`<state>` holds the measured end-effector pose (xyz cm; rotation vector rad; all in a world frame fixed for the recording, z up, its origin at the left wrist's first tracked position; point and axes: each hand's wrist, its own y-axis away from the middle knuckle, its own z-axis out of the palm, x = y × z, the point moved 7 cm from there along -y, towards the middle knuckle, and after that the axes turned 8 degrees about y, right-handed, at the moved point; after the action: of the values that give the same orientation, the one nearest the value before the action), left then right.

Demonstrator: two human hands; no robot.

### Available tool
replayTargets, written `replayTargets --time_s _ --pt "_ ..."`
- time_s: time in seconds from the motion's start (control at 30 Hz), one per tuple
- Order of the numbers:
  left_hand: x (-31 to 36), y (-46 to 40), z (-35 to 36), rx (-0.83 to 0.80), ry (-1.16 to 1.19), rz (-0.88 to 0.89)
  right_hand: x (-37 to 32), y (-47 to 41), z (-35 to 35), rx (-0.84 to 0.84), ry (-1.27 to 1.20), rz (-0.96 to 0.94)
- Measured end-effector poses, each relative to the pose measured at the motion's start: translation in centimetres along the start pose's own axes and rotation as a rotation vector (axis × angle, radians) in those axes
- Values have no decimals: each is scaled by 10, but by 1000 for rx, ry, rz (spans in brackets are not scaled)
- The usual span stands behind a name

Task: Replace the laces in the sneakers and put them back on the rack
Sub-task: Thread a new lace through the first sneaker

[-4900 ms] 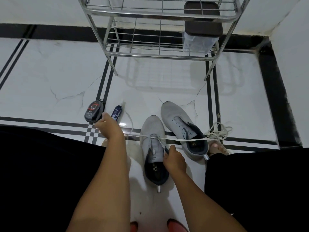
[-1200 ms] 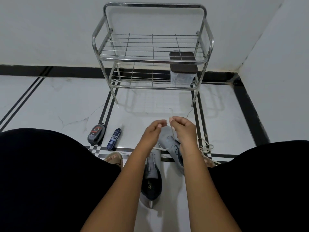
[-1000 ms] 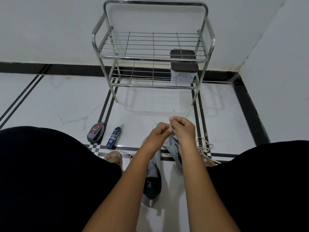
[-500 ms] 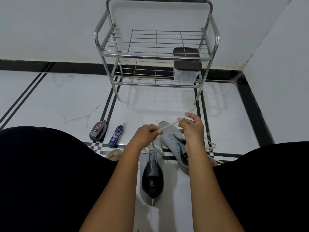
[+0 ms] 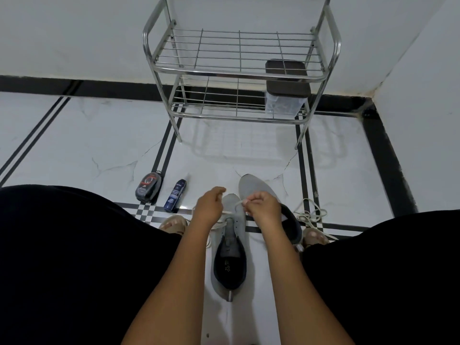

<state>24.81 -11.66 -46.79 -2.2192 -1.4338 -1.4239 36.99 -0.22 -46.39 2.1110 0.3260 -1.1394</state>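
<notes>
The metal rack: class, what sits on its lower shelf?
On the rack's lower shelf stands a clear container with a dark lid, at the right end. Its contents cannot be made out. No sneakers there.

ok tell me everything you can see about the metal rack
The rack is shiny tubular metal with two wire-grid shelves, an upper and a lower, and rounded side rails. It stands upright on the white tiled floor against the wall. No shoes are on it; a clear container with a dark lid sits at the lower shelf's right end.
</notes>
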Motion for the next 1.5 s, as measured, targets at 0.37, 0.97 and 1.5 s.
replayTargets --time_s 0.37,0.97,1.5 --pt "-24 4 49 -234 448 -83 18 -13 16 -40 190 -26" --pt "-82 -22 50 16 145 -351 73 -22 54 -193 626 141" --pt "-89 -14 73 140 -210 -365 107 -27 53 -109 570 126"
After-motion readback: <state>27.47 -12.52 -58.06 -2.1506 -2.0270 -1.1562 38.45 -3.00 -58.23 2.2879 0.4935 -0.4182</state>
